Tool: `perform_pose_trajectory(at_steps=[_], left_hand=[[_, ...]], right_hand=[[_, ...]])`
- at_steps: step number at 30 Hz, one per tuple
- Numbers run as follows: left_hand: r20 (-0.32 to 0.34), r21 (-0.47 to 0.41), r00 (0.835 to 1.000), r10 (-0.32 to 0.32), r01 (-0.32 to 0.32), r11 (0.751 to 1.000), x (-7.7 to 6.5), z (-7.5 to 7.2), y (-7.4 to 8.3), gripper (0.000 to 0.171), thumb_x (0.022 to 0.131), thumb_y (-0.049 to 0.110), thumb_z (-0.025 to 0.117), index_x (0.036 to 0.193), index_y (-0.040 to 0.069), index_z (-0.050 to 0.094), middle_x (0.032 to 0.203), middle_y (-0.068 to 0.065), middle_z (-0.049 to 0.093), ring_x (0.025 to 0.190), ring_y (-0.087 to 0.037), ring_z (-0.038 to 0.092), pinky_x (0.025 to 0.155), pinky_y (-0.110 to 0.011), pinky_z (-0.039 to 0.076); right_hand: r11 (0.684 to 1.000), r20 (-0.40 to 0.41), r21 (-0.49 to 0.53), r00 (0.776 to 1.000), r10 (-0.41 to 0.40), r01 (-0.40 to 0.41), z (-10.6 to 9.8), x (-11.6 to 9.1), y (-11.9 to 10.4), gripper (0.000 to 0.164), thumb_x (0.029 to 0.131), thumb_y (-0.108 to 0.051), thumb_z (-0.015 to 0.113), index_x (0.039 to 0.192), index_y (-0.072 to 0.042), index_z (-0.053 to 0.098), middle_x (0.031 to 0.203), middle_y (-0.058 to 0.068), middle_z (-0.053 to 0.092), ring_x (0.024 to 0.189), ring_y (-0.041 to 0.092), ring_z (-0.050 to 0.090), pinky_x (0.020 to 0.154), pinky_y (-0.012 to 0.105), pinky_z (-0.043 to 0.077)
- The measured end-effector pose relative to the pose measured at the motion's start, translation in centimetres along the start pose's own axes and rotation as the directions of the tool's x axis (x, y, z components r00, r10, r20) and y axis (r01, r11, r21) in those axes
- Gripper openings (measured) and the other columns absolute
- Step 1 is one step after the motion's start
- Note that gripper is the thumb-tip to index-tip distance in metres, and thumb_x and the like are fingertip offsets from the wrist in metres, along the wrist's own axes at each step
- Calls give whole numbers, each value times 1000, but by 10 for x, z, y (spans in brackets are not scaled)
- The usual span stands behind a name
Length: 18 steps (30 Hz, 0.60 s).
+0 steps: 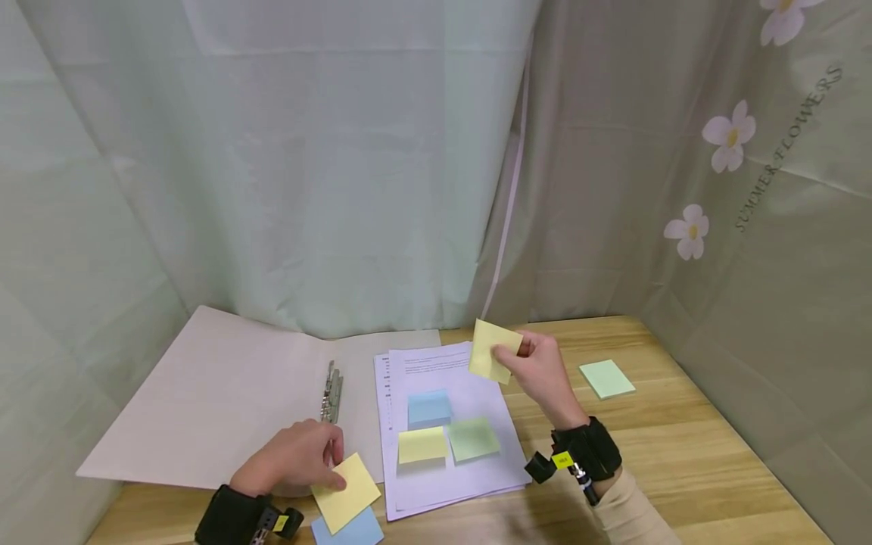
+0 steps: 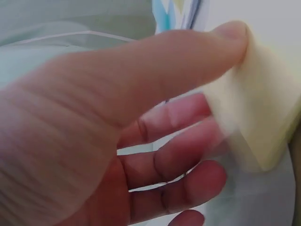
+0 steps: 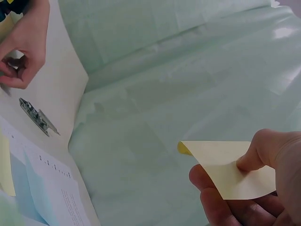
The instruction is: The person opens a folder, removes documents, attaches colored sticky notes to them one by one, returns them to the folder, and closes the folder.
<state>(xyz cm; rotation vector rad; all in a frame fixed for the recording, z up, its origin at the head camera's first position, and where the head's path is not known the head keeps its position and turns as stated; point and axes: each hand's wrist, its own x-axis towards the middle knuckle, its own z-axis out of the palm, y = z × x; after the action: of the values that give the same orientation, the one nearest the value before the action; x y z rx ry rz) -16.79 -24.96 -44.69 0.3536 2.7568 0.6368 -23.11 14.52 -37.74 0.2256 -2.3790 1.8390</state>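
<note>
My right hand (image 1: 543,374) pinches a single yellow sticky note (image 3: 230,165) between thumb and fingers, above the top right corner of the printed sheets (image 1: 443,492). One edge of that note curls over. At the lower left, my left hand (image 1: 297,459) holds a yellow sticky note pad (image 1: 349,496) by its corner, thumb on top. Beneath the pad lies a blue sticky note pad (image 1: 361,530), partly covered. Stuck on the top sheet are a blue note (image 1: 429,409), a yellow note (image 1: 421,445) and a green note (image 1: 473,439).
An open white binder (image 1: 225,401) with a metal clip (image 1: 331,393) spreads across the left of the wooden table (image 1: 681,446); the sheets overlap its right side. A green sticky note pad (image 1: 607,378) lies at the right. Curtains (image 1: 341,166) hang close behind and at both sides.
</note>
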Motion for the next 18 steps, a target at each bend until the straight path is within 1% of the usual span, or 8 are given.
perform_pose_trajectory(at_steps=[3, 7, 9, 11, 13, 15, 16, 18], left_hand=[[-12, 28, 999, -30, 30, 999, -1, -1, 3, 37, 78, 31, 102, 86, 22, 67, 77, 4, 60, 73, -16, 53, 66, -29, 38], [-19, 15, 1000, -16, 16, 1000, 0, -1, 7, 34, 81, 34, 99, 85, 22, 68, 77, 5, 61, 73, -15, 54, 65, -28, 39], [-62, 16, 998, 9, -8, 1000, -1, -1, 8, 32, 85, 37, 96, 85, 22, 68, 77, 7, 62, 71, -12, 54, 64, -27, 40], [-132, 19, 991, 12, -10, 1000, 0, -3, 12, 29, 89, 37, 93, 85, 22, 69, 75, 8, 63, 70, -11, 54, 63, -26, 41], [-223, 18, 975, 19, -15, 1000, 1, -5, 17, 26, 92, 36, 91, 85, 21, 71, 74, 8, 62, 68, -10, 53, 62, -25, 41], [-311, 8, 950, 12, -10, 1000, 2, -8, 22, 23, 94, 33, 90, 84, 21, 73, 72, 8, 63, 69, -10, 52, 63, -25, 41], [-346, -4, 938, 5, -7, 1000, 3, -10, 24, 21, 95, 31, 89, 84, 20, 74, 72, 8, 63, 69, -10, 52, 63, -24, 40], [-407, -18, 913, 17, -26, 999, 3, -14, 28, 19, 97, 29, 88, 85, 19, 76, 71, 7, 64, 69, -10, 51, 63, -24, 39]], right_hand=[[1000, -1, 1, 1000, 8, -8, 1, 0, -1, 21, 100, -11, 79, 113, 6, 80, 85, 8, 78, 72, 15, 63, 60, 24, 49], [1000, -1, -3, 1000, 9, -9, 0, 0, -1, 21, 100, -11, 79, 113, 6, 80, 86, 9, 79, 72, 15, 63, 60, 24, 49], [1000, 0, -1, 1000, 7, -7, 0, 0, -2, 21, 100, -10, 79, 113, 7, 80, 87, 10, 80, 73, 15, 63, 61, 24, 49], [1000, 1, 2, 1000, 0, 0, 0, -1, -3, 22, 100, -10, 79, 114, 7, 80, 88, 11, 81, 73, 15, 63, 60, 24, 49], [1000, -2, -2, 1000, -15, 15, 0, -2, -3, 22, 100, -10, 79, 113, 7, 80, 89, 13, 82, 73, 15, 63, 60, 24, 49], [999, -14, -14, 999, -45, 45, 0, -3, -3, 21, 99, -10, 80, 111, 6, 81, 89, 15, 82, 71, 15, 64, 59, 24, 49], [997, -20, -23, 997, -70, 69, -1, -4, -3, 19, 99, -10, 80, 110, 6, 81, 89, 16, 81, 70, 14, 63, 58, 24, 49], [990, -33, -47, 990, -135, 134, -1, -5, -3, 15, 99, -7, 79, 105, 6, 80, 85, 17, 79, 67, 13, 61, 58, 24, 47]])
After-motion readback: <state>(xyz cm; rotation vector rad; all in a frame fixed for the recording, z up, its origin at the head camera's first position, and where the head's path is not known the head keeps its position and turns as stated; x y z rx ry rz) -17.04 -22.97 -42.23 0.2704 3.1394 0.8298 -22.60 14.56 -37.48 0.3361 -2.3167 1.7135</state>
